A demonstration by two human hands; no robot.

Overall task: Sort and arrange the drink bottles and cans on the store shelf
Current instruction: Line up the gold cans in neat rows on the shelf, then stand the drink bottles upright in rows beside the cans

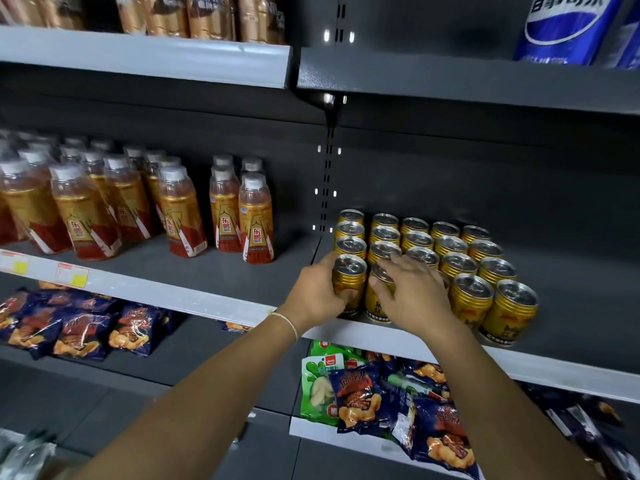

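Several gold cans (450, 247) with silver lids stand in rows on the right half of the middle shelf (581, 306). My left hand (318, 292) grips the front-left gold can (349, 271) from its left side. My right hand (412, 292) wraps around the neighbouring front can (375, 303), fingers over its top and side. On the left half of the shelf stand orange drink bottles (256, 220) with white caps, in loose, partly tilted rows.
Brown bottles (201, 15) fill the upper left shelf; blue cola bottles (568, 26) stand upper right. Snack bags (86, 327) lie on the lower shelf, more bags (398, 403) below the cans. A white price rail (173, 292) runs along the shelf front.
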